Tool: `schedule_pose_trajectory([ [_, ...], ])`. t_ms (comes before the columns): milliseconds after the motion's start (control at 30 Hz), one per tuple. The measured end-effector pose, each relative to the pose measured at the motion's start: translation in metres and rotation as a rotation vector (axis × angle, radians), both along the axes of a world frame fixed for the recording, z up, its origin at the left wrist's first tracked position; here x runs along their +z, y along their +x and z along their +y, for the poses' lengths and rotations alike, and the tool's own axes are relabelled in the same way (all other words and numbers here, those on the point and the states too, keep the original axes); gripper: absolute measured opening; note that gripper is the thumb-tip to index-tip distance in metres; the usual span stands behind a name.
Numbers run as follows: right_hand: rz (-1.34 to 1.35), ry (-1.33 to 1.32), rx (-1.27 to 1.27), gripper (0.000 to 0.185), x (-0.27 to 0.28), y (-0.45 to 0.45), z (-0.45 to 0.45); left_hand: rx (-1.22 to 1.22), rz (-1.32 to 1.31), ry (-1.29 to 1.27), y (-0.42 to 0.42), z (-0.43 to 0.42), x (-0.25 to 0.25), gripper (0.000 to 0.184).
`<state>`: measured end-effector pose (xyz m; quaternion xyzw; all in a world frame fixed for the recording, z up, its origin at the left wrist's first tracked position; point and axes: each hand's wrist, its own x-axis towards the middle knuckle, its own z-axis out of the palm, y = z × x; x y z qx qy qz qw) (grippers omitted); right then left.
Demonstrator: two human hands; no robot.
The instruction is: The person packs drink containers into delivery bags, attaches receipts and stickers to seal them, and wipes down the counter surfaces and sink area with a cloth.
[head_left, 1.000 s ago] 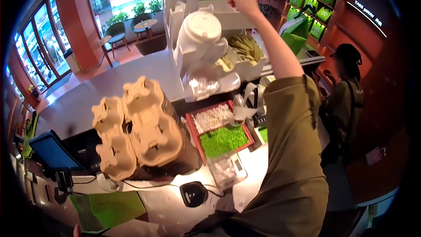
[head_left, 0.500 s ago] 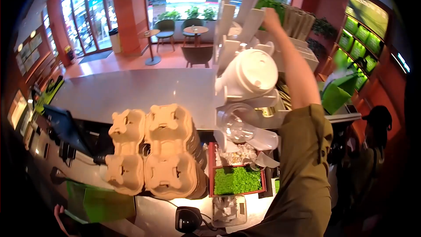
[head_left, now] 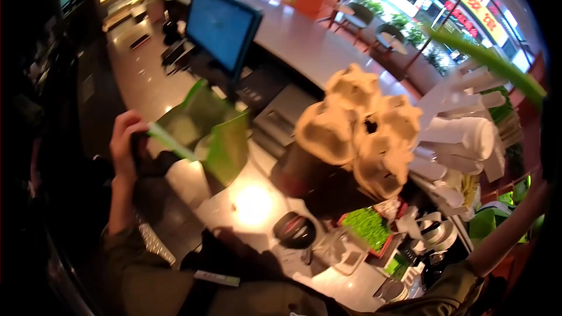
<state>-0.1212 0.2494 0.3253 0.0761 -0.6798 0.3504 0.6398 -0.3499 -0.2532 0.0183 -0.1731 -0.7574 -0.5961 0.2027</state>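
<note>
My left hand (head_left: 124, 140) is at the left, its fingers curled at the near rim of a green see-through bag (head_left: 228, 146). The bag stands open on the counter, and pale shapes show dimly through its side. My right forearm (head_left: 515, 228) reaches up at the right edge, where the hand itself is cut off by the dark border. Above it a blurred green strip (head_left: 486, 61) slants across the upper right; whether the right hand holds it, I cannot tell.
Stacked cardboard cup carriers (head_left: 363, 123) stand mid-counter. A monitor (head_left: 222, 29) is behind the bag, and a black scanner (head_left: 294, 230) lies in front. White cups (head_left: 462, 137) in a rack, a box of green filler (head_left: 367, 227) and a clear container (head_left: 348, 251) are at the right.
My view has swung left and tilted. My left hand has come up to the green bag's rim. The right arm has drawn away from the cup rack toward the right edge.
</note>
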Motion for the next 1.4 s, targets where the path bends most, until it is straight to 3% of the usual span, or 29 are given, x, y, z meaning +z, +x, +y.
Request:
schedule_pose_trajectory([
  [33, -0.130, -0.017, 0.182, 0.032, -0.025, -0.011, -0.013, 0.121, 0.432, -0.453, 0.002, 0.005, 0.008, 0.012],
  [100, -0.358, -0.052, 0.444, 0.031, -0.070, -0.040, -0.062, 0.000, 0.397, -0.330, -0.007, -0.003, -0.003, 0.011],
  [200, -0.586, 0.019, 0.687, 0.020, -0.122, -0.119, -0.197, -0.011, 0.760, -0.395, -0.017, 0.002, 0.004, 0.015],
  [267, -0.843, -0.083, 0.779, 0.012, -0.154, -0.167, -0.250, -0.058, 0.896, -0.412, -0.032, -0.006, -0.001, 0.019],
  [367, -1.343, 0.418, 0.674, 0.024, -0.236, -0.240, -0.290, -0.186, 0.936, -0.247, -0.048, 0.000, -0.003, 0.024],
  [400, -1.549, 0.887, 0.454, 0.028, -0.252, -0.257, -0.307, -0.216, 0.987, -0.245, -0.054, -0.002, -0.007, 0.025],
  [500, -1.664, 1.109, 0.303, 0.026, -0.226, -0.264, -0.327, -0.356, 0.858, -0.248, -0.058, -0.011, -0.001, 0.019],
  [533, -1.582, 1.103, 0.241, 0.026, -0.202, -0.261, -0.338, -0.381, 0.862, -0.219, -0.060, -0.013, -0.006, 0.017],
  [567, -1.397, 1.008, 0.381, 0.020, -0.194, -0.261, -0.337, -0.405, 0.874, -0.186, -0.063, -0.013, -0.008, 0.015],
  [633, -1.381, 0.767, 0.850, 0.014, -0.185, -0.258, -0.339, -0.509, 0.784, -0.211, -0.064, -0.019, 0.001, 0.016],
  [667, -1.329, 0.749, 0.858, 0.020, -0.190, -0.257, -0.341, -0.475, 0.826, -0.219, -0.066, -0.020, 0.003, 0.016],
  [867, -1.397, 0.889, 0.503, 0.018, -0.198, -0.265, -0.355, -0.334, 1.224, -0.232, -0.085, -0.015, 0.002, 0.013],
  [967, -1.299, 0.700, 0.451, 0.021, -0.214, -0.259, -0.349, -0.258, 1.276, -0.276, -0.088, -0.018, -0.003, 0.014],
  [1067, -0.975, 0.239, 0.374, 0.008, -0.211, -0.229, -0.317, -0.208, 1.219, -0.298, -0.086, -0.027, -0.009, 0.017],
  [1133, -0.700, 0.131, 0.073, 0.005, -0.218, -0.185, -0.271, -0.217, 1.146, -0.291, -0.083, -0.028, -0.012, 0.019],
  [1200, -0.511, -0.423, 0.074, 0.009, -0.239, -0.122, -0.223, -0.312, 1.007, -0.296, -0.080, -0.029, -0.020, 0.022],
  [1233, -0.496, -0.482, -0.068, 0.011, -0.251, -0.090, -0.189, -0.389, 0.889, -0.201, -0.081, -0.027, -0.029, 0.016],
  [1267, -0.360, -0.497, -0.262, 0.012, -0.267, -0.064, -0.157, -0.298, 0.877, -0.223, -0.086, -0.026, -0.046, 0.016],
  [1300, -0.270, -0.604, -0.389, 0.012, -0.274, -0.027, -0.133, -0.335, 0.754, -0.137, -0.091, -0.026, -0.062, 0.024],
  [1333, -0.132, -0.705, -0.445, 0.013, -0.274, 0.010, -0.123, -0.139, 0.878, -0.028, -0.089, 0.002, -0.055, 0.034],
  [1367, -0.094, -0.664, -0.563, 0.014, -0.287, 0.057, -0.097, -0.417, 0.363, 0.100, -0.103, 0.001, -0.064, 0.039],
  [1400, -0.018, -0.688, -0.671, 0.015, -0.291, 0.091, -0.084, -0.527, -0.169, 0.305, -0.115, -0.002, -0.073, 0.043],
])
